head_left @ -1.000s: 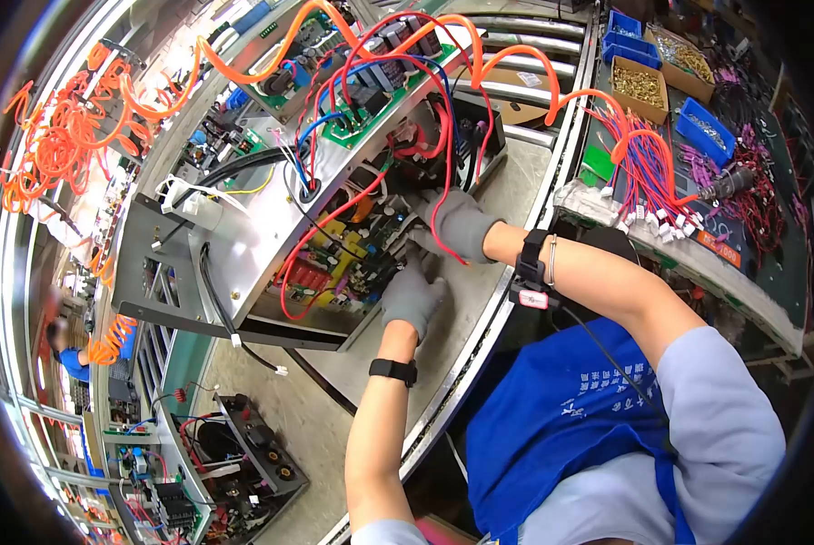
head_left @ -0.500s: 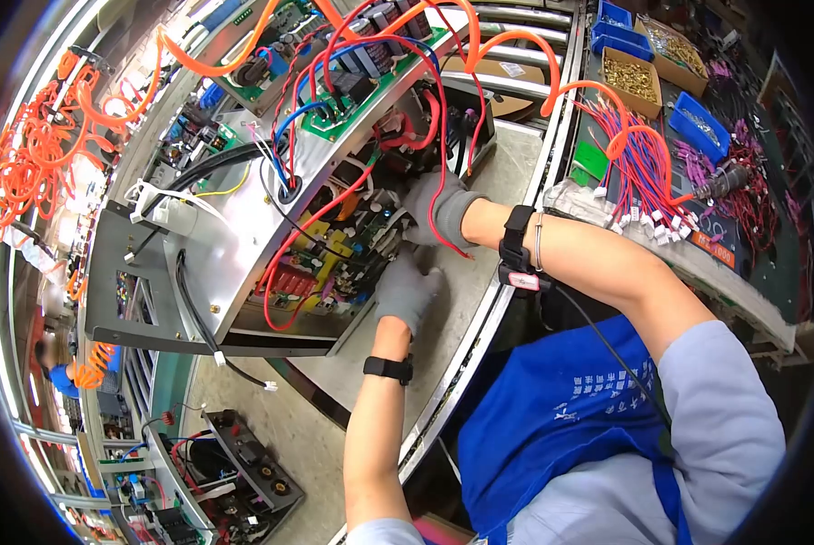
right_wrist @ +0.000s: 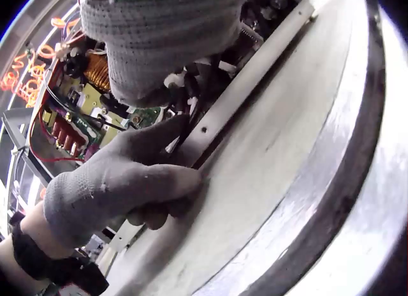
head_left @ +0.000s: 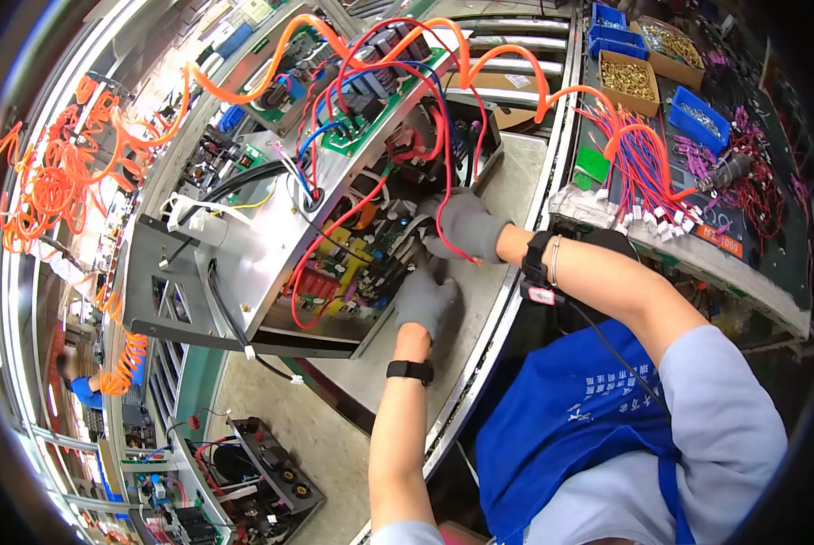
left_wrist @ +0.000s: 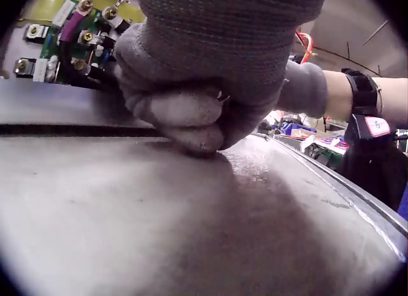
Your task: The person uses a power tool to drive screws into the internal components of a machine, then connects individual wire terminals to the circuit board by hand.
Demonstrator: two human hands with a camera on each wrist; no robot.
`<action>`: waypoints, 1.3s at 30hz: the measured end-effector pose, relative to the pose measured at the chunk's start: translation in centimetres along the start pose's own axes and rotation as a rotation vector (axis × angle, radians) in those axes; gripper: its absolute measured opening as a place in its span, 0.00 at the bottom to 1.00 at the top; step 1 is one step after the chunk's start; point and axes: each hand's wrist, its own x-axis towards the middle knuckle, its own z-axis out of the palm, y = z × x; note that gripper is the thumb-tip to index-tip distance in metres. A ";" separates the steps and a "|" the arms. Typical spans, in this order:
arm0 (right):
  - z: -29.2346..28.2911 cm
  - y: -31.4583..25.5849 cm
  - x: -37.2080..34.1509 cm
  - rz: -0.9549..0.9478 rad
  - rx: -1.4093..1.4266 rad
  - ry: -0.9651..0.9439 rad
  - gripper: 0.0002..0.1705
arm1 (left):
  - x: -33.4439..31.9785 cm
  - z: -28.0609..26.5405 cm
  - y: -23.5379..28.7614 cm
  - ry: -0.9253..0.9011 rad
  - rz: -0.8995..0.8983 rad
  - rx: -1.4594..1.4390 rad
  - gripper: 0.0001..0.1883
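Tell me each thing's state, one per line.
Metal chassis: open, internal electronics exposed
Left hand: gloved, at chassis edge
Right hand: gloved, at chassis opening
Red wire: one end loose
Orange spiral hose: stretched out
Nearer cardboard box: open, holding brass-coloured pieces
Wire bundle: ends unplugged

The left glove [head_left: 422, 302] and right glove [head_left: 466, 227] are matt knitted cloth with a rough, ribbed weave. The case [head_left: 253, 263] is smooth metal with a soft shine. The worktop [right_wrist: 255, 168] looks dull and scuffed. The rollers [head_left: 530, 41] are shiny metal, the coiled hose [head_left: 542, 86] glossy plastic, the bin [head_left: 698, 134] smooth plastic, the box [head_left: 627, 98] matt cardboard, the apron [head_left: 552, 445] creased cloth.
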 end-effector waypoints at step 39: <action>0.2 0.7 1.6 -0.100 -0.159 -0.015 0.22 | -0.9 2.3 1.5 0.222 -0.053 -0.043 0.45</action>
